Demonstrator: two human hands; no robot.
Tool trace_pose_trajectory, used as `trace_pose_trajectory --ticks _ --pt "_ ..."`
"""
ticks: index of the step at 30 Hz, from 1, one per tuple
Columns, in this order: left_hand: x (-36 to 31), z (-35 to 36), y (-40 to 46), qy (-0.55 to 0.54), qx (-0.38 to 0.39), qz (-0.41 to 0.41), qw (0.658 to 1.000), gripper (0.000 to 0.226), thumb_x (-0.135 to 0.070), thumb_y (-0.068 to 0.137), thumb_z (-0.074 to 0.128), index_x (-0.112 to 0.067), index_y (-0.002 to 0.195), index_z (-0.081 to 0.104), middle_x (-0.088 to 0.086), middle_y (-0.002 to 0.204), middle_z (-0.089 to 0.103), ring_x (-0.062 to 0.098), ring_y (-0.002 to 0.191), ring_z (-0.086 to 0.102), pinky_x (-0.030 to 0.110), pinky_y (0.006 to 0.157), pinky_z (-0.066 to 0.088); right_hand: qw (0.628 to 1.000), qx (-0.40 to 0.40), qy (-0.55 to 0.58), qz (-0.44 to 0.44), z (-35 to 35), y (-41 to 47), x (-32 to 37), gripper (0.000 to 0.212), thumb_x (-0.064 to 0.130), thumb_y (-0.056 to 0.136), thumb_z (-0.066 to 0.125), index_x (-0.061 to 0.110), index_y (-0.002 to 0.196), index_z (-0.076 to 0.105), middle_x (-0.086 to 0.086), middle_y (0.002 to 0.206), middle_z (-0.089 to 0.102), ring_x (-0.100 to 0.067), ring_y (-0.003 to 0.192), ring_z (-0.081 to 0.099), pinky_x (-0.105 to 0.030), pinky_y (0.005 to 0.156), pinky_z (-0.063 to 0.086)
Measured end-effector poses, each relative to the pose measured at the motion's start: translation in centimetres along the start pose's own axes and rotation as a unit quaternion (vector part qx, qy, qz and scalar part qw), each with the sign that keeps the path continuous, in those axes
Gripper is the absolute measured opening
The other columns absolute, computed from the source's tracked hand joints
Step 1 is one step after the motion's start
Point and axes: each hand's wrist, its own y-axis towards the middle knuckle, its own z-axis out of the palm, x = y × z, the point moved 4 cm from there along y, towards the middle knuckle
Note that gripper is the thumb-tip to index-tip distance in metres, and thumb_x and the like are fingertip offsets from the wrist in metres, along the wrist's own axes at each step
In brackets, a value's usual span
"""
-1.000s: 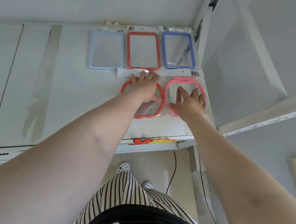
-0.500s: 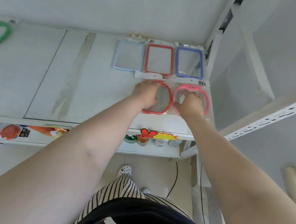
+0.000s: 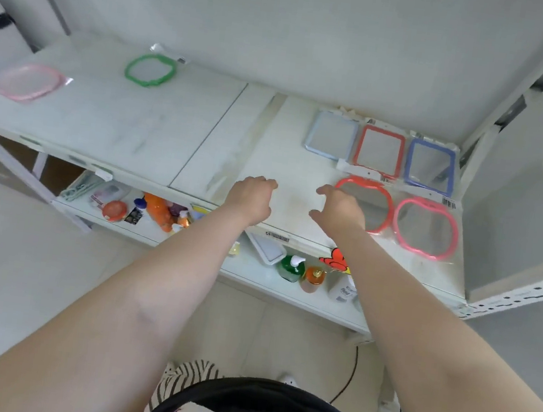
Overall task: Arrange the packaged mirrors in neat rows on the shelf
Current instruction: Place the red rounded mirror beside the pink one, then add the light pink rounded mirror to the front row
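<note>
While both hands hover over a bare stretch of the shelf (image 3: 156, 128), neither holds anything. The left hand (image 3: 253, 198) has its fingers loosely curled, its grip empty; the right hand (image 3: 340, 211) is likewise relaxed, fingers bent and thumb apart, just left of the red round mirror (image 3: 365, 204) and partly covering its rim.

Five packaged mirrors lie at the right end of the shelf in two rows. The back row holds a pale blue mirror (image 3: 333, 134), a red square mirror (image 3: 379, 151) and a blue mirror (image 3: 430, 166), side by side. In front of them the red round mirror lies beside a pink round mirror (image 3: 426, 228), close together, their header cards overlapping the back row's lower edges.

Well apart at the shelf's left end lie a green mirror (image 3: 150, 69) near the back wall and a pale pink mirror (image 3: 27, 82) farther left.

On the lower shelf (image 3: 254, 272) stand bottles (image 3: 291, 268) and other small goods.
</note>
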Motion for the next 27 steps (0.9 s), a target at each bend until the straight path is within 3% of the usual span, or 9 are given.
trace_pose_trajectory --ticks 5,17,23,27 --pt "7.3 -1.7 -3.2 0.0 -0.018 -0.017 1.0 0.055 -0.008 0.084 0.054 -0.016 0.138 0.046 0.011 0.133 0.053 0.032 0.121 0.052 0.037 0.096 0.045 0.999 -0.001 -0.011 -0.032 2.6 -0.8 8.2 0.051 0.025 0.086 0.061 0.025 0.136 0.047 -0.005 0.13 0.055 -0.025 0.126 0.046 -0.036 0.097 0.044" --pt "32.6 -5.0 -13.1 0.014 -0.042 -0.069 0.997 0.044 -0.01 0.081 0.056 -0.012 0.125 0.055 0.012 0.123 0.061 0.033 0.114 0.057 0.039 0.089 0.051 0.996 0.025 -0.031 -0.082 13.1 -4.6 30.9 0.052 0.02 0.087 0.059 0.024 0.137 0.046 -0.005 0.135 0.053 -0.024 0.126 0.047 -0.034 0.095 0.043" --pt "37.9 -6.8 -13.3 0.012 -0.066 -0.073 0.995 0.045 -0.01 0.084 0.054 -0.012 0.129 0.053 0.013 0.124 0.06 0.033 0.117 0.056 0.038 0.089 0.048 0.994 0.036 -0.06 -0.086 14.9 -3.9 37.5 0.056 0.022 0.085 0.062 0.025 0.138 0.045 -0.005 0.131 0.054 -0.024 0.124 0.047 -0.033 0.089 0.044" --pt "40.0 -7.3 -11.4 0.016 -0.08 -0.061 0.995 0.047 -0.005 0.082 0.054 -0.013 0.128 0.054 0.011 0.122 0.06 0.033 0.113 0.057 0.036 0.086 0.047 0.992 0.037 -0.08 -0.094 15.5 -2.0 40.1 0.057 0.023 0.086 0.062 0.024 0.139 0.044 -0.004 0.131 0.054 -0.024 0.123 0.048 -0.034 0.093 0.044"
